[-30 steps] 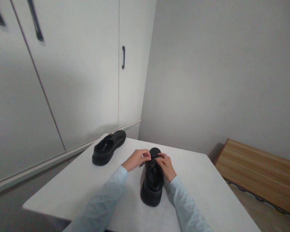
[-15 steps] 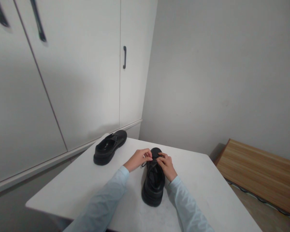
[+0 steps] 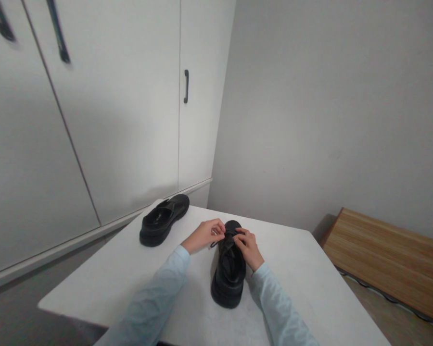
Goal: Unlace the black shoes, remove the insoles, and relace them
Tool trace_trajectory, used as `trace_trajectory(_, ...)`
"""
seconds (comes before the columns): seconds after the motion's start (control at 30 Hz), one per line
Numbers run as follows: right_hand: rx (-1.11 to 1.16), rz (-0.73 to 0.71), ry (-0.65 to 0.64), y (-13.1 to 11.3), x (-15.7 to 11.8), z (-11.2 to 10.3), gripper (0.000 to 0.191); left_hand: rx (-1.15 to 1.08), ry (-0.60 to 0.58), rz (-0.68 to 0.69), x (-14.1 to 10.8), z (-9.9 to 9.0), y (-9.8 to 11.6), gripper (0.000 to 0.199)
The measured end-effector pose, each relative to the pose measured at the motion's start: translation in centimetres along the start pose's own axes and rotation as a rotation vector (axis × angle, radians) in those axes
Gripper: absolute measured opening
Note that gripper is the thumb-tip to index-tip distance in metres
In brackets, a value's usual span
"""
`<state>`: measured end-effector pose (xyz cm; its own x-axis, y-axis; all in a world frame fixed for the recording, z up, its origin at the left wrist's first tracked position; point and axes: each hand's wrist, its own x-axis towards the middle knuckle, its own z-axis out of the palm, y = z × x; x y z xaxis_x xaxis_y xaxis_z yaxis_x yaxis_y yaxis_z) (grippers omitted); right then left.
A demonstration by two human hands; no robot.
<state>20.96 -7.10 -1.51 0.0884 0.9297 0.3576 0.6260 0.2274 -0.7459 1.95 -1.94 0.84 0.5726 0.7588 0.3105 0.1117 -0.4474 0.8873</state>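
Note:
A black lace-up shoe (image 3: 228,290) stands on the white table with its toe pointing away from me and its heel toward me. At the left side of its lacing, my left hand (image 3: 206,234) is closed in a pinch on a thin black shoelace (image 3: 213,244), part of which sticks out below the fingers. My right hand (image 3: 248,246) rests against the right side of the lacing, thumb and fingers bent together. What lies between those fingertips is too dark and small to make out. The matching black shoe (image 3: 158,226) sits farther left.
The white table (image 3: 285,283) reaches toward the grey wall (image 3: 310,120). White cupboard doors (image 3: 130,105) with dark handles stand behind it on the left. A wood-grain board or low bench (image 3: 389,259) is at the right, with a cable along its lower edge.
My left hand has shifted slightly left, away from the shoe's lacing. My right hand and both shoes have hardly moved.

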Motion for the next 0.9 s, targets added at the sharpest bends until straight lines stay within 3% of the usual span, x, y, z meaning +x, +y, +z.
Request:
trace_trajectory(0.17, 0.007, 0.011, 0.002, -0.1, 0.0, 0.0, 0.019, -0.085, -0.027, 0.010, 0.1, 0.3, -0.2, 0.021)
trace_trajectory(0.6, -0.014, 0.012, -0.019, 0.2, 0.2, -0.1, 0.018, -0.003, 0.038, 0.055, 0.1, 0.9, 0.8, 0.017)
trace_trajectory(0.9, 0.025, -0.015, 0.037, 0.0, 0.2, 0.2, 0.018, 0.123, 0.084, 0.113, 0.3, 1.0, 0.8, 0.013)
